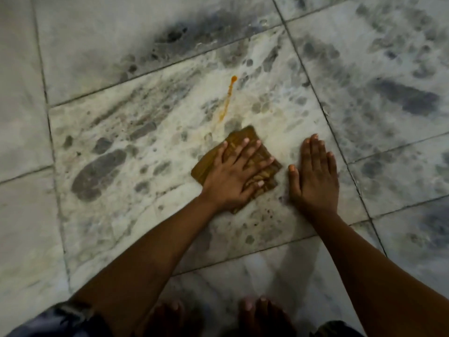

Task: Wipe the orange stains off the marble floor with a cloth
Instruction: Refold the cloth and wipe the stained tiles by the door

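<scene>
hands first: the left hand (233, 173) lies flat with fingers spread on top of the cloth (245, 139), pressing it to the floor rather than gripping it, which looks like the way to keep the whole folded pad in contact with the marble while it is pushed. the right hand (314, 173) rests palm down, fingers together, on bare floor just beside the cloth and not touching it; it holds nothing and seems to be there as a prop for the person's weight while leaning forward. the cloth is one brownish-yellow folded square, already tinted by what it has taken up, sitting near the middle of the large veined tile. beyond it, up the same tile, one orange stain (228, 98) shows as a thin streak that ends in a round drop at its far tip; its near end fades out close to the cloth's upper corner. a faint yellowish haze surrounds the cloth, so that patch likely needs another pass too. the marble floor (121, 132) is grey-white with dark blotches and thin joints. two bare feet (257, 310) appear at the lower edge, blurred.
</scene>
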Tool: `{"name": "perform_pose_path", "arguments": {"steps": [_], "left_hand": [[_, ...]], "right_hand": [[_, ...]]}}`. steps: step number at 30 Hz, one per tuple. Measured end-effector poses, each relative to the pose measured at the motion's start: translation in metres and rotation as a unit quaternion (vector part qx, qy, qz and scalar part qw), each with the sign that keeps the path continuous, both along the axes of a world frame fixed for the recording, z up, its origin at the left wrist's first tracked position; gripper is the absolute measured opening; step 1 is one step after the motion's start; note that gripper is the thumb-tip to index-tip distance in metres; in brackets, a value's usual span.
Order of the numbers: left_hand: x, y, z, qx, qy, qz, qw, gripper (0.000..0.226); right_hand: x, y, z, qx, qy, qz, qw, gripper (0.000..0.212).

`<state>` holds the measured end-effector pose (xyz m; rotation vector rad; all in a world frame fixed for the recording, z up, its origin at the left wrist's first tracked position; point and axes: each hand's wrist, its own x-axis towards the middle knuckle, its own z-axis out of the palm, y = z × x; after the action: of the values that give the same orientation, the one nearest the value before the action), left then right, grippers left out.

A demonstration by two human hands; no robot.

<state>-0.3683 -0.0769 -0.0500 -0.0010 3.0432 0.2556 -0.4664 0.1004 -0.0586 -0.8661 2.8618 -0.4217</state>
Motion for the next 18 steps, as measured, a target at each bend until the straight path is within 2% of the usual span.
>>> {"name": "perform_pose_path", "arguments": {"steps": [3,7,9,11,13,15,18], "left_hand": [[-0.045,-0.04,0.003,-0.023,-0.026,0.002,0.999,0.058],[-0.091,-0.072,0.012,-0.043,-0.054,0.101,0.993,0.065],[-0.071,-0.053,0.011,-0.036,-0.038,0.086,0.995,0.06],[-0.026,-0.031,0.01,-0.016,-0.016,0.018,1.0,0.057],[0.018,-0.024,0.01,-0.005,-0.023,0.0,1.0,0.054],[0.031,-0.041,0.01,0.005,-0.03,0.062,0.998,0.055],[-0.002,-0.078,0.009,-0.017,-0.046,0.209,0.977,0.069]], "right_hand": [[0.001,0.0,0.003,-0.002,0.0,0.0,1.0,0.067],[0.001,0.001,0.005,-0.008,0.002,0.001,1.0,0.066],[-0.001,0.0,0.004,-0.009,-0.005,0.002,1.0,0.066],[0.0,0.001,0.004,-0.014,-0.01,0.003,1.0,0.065],[-0.001,0.001,0.005,-0.026,-0.006,0.001,1.0,0.065],[-0.008,-0.003,0.005,-0.032,0.0,-0.004,0.999,0.065],[-0.025,-0.016,0.003,-0.026,0.01,-0.019,0.999,0.067]]}}
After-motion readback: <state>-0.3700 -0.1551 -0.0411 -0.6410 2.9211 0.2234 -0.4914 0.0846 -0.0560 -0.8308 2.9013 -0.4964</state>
